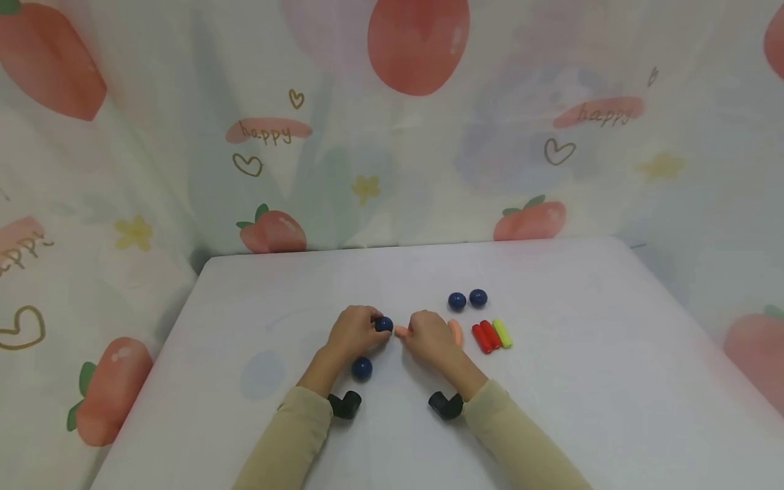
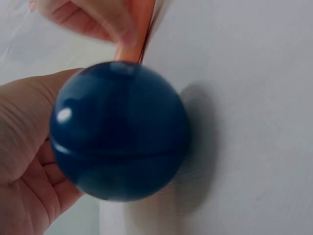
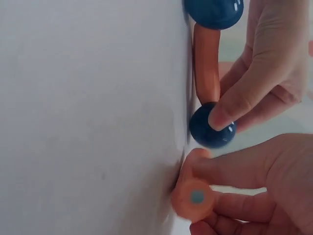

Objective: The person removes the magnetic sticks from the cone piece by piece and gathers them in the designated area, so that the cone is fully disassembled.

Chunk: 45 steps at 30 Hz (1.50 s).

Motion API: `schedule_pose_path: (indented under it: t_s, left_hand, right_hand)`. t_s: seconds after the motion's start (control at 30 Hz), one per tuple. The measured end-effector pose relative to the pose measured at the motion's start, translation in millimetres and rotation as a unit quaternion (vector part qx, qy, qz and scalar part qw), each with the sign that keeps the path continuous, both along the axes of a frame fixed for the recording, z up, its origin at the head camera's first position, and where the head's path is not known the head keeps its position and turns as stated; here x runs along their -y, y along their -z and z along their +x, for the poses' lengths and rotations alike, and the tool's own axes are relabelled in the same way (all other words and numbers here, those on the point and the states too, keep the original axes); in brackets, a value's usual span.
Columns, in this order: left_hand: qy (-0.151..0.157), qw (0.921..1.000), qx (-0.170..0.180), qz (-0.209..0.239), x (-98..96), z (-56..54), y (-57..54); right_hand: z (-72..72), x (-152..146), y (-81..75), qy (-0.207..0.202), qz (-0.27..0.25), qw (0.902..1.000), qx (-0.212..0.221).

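Observation:
My left hand [image 1: 352, 333] pinches a dark blue ball [image 1: 384, 324] between thumb and fingers. In the right wrist view, an orange rod [image 3: 206, 63] runs from this ball [image 3: 212, 125] to a second blue ball [image 3: 215, 12], which lies closer to my body [image 1: 362, 368]. That rod is hidden under the left hand in the head view. My right hand [image 1: 431, 337] pinches another orange rod [image 1: 401, 331], with a small grey-blue disc [image 3: 197, 197] at its end, close beside the pinched ball. A large blue ball [image 2: 120, 132] covers much of the left hand's fingers in the left wrist view.
Right of the right hand lie a curved orange rod [image 1: 455, 333], two red rods [image 1: 486, 336] and a yellow-green rod [image 1: 502, 333]. Two more blue balls [image 1: 456, 301] [image 1: 478, 298] sit farther back. A printed curtain [image 1: 392, 150] hangs behind the white table [image 1: 582, 408].

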<state>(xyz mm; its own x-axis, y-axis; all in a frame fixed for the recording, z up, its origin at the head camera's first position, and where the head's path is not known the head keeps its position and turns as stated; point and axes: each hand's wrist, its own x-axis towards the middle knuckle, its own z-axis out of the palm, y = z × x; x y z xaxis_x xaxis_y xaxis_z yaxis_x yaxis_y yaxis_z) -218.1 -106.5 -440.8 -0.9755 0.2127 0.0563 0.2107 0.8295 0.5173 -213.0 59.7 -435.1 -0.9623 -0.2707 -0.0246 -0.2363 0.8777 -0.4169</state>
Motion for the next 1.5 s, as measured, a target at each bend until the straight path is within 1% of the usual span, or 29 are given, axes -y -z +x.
schedule_pose_path:
  t_s: [0.17,0.3,0.37,0.57,0.7,0.9,1.07,1.23,1.43,1.5]
  left_hand:
    - [-0.013,0.9996,0.022,0.009,4.6,0.6,1.2]
    - [-0.006,0.9996,0.026,0.011,6.8,0.7,4.2]
    - [-0.002,0.9995,0.029,0.012,7.0,0.6,5.3]
    - [0.002,0.9987,0.046,0.021,4.4,1.6,4.3]
    - [0.015,0.9981,0.055,0.021,1.5,2.2,1.7]
    - [0.036,0.9979,0.053,0.004,-3.5,1.0,-1.0]
    - [0.038,0.9979,0.053,-0.002,-6.3,-0.3,0.7]
    - [0.041,0.9978,0.052,0.0,-7.1,-0.1,2.2]
    - [0.068,0.9974,0.024,0.007,-8.5,1.0,3.5]
    - [0.074,0.997,0.019,0.011,-9.2,1.0,3.9]
  right_hand:
    - [5.7,-8,1.1,0.03,-0.01,0.9995,-0.001]
    - [7.6,-12,1.8,0.04,-0.023,0.9989,-0.001]
    - [7.5,-14,1.9,0.047,-0.019,0.9987,-0.003]
    - [6.7,-20,1.3,0.085,0.002,0.9962,0.021]
    - [6.3,-24,-0.4,0.093,0.025,0.995,0.023]
    - [5.1,-28,-1.3,0.094,0.049,0.9943,0.011]
    - [4.0,-32,-0.1,0.098,0.061,0.9932,0.015]
    - [4.0,-35,-0.4,0.105,0.061,0.9925,0.015]
    - [4.5,-40,-0.3,0.098,0.062,0.9932,-0.014]
    - [4.4,-42,-0.5,0.095,0.063,0.9933,-0.016]
